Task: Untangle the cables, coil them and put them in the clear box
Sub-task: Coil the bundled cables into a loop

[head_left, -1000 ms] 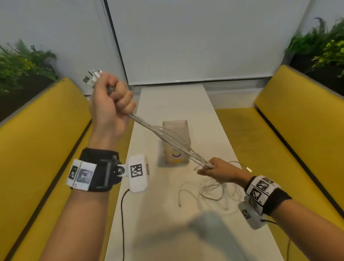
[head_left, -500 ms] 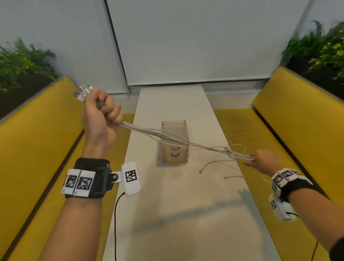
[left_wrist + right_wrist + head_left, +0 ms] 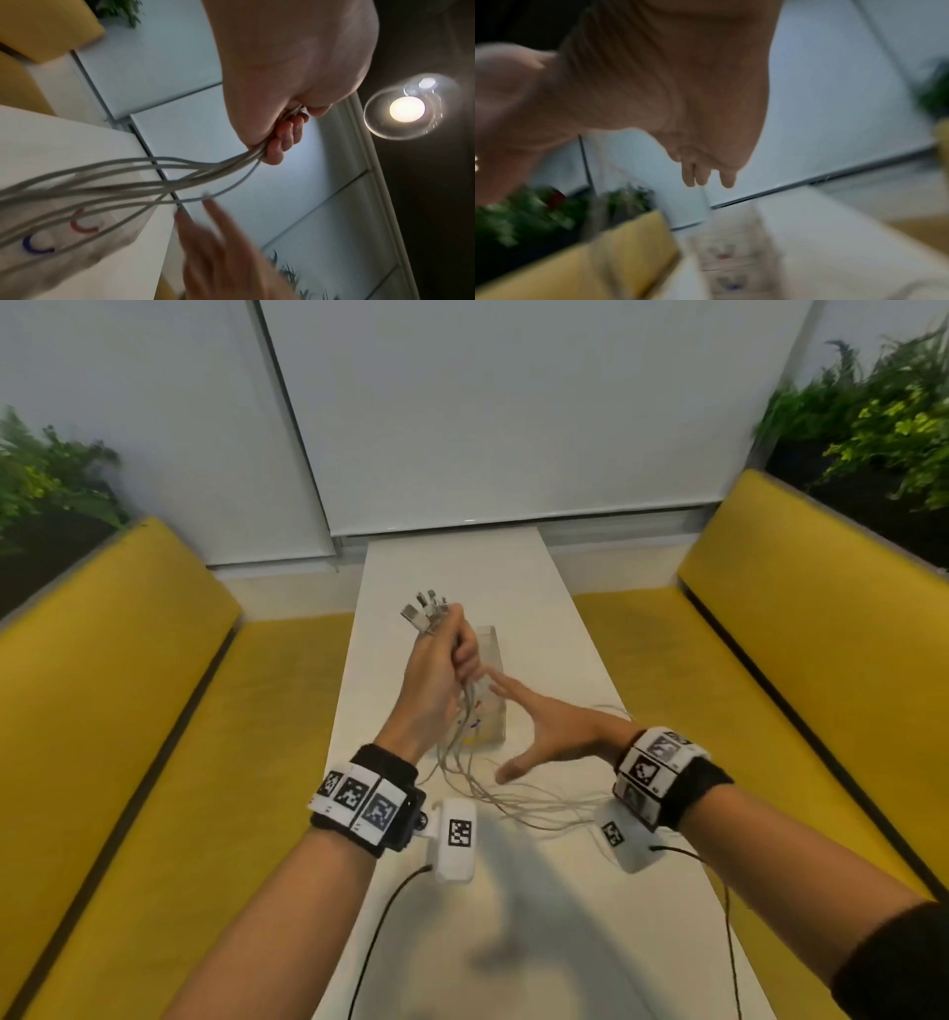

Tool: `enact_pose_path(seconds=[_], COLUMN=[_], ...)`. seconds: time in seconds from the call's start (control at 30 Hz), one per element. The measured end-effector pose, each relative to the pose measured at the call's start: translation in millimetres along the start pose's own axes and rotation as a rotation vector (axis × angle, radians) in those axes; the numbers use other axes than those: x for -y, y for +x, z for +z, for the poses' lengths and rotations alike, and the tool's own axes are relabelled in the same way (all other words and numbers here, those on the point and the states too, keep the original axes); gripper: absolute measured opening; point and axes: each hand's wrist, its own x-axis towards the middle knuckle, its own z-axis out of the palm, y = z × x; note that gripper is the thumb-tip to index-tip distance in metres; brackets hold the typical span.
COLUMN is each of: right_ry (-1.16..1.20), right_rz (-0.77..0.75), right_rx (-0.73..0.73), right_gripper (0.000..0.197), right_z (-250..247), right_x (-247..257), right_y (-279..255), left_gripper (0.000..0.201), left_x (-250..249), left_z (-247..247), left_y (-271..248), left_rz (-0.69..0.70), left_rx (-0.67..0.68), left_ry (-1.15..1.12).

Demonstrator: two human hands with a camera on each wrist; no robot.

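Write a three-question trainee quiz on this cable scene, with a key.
1. True or false: the left hand grips the cables just below their plugs.
2. Which describes the right hand? A) pinching one cable B) open, holding nothing C) inside the box
3. Fill in: the clear box stands on the white ____.

Key: 1 true; 2 B; 3 table.

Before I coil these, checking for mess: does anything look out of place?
Only the cables: gripped in the left hand, their free ends sprawl loose over the table beside the clear box. Nothing looks damaged.
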Motion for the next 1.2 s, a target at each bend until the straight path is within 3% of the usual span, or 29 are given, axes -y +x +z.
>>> enact_pose_path(seconds=[0.1,0.13,0.23,0.4,0.47,0.63,0.77,0.83,0.9,0.97,1.1,1.2], right_ry=[0.269,0.35,0.436,-0.208,-0.357,-0.586,-0.573,-0.575,-0.535,-0.329,-0.102,0.119], right_rz=[-0.171,-0.151,-0.019,0.34,0.512,0.796,0.944,0.956,0.896,0.749,0.15,-0.142], right_rx=[-0.086,-0.121,-0.193,-0.032,-0.055,-0.097,0.025,0.164,0.298,0.269,-0.075,-0.127], right_gripper=[0.041,0.033,0.042,0.034,0.029,0.043,0.052,0.06,0.093,0.123,0.124,0.111], right_z=[29,33,38,15,2,-30,-52,-58,-58,-53,-35,-12], right_x=[27,27,6,-60,-88,-102,-92,-84,-74,-58,-2,41], right_y=[18,17,6,-24,-40,-59,-66,-64,-60,-54,-24,7], left_gripper=[0.049,0.047,0.041,0.039,0.039,0.04,0.038,0.038,0.037,0.035,0.033,0.029], left_x=[2,-5,-36,-88,-106,-96,-83,-80,-75,-64,-30,-12], left_z=[14,13,-8,-52,-71,-75,-65,-63,-59,-53,-40,-26], left_y=[0,1,6,5,4,0,-1,-2,-2,-1,0,-3], left_rz=[-0.01,0.006,0.1,0.284,0.342,0.292,0.233,0.22,0.2,0.169,0.063,-0.01], left_rx=[0.007,-0.003,-0.05,-0.215,-0.255,-0.229,-0.183,-0.168,-0.145,-0.112,-0.021,0.044], left_ry=[-0.058,-0.122,-0.278,-0.361,-0.364,-0.253,-0.234,-0.214,-0.211,-0.224,-0.261,-0.286])
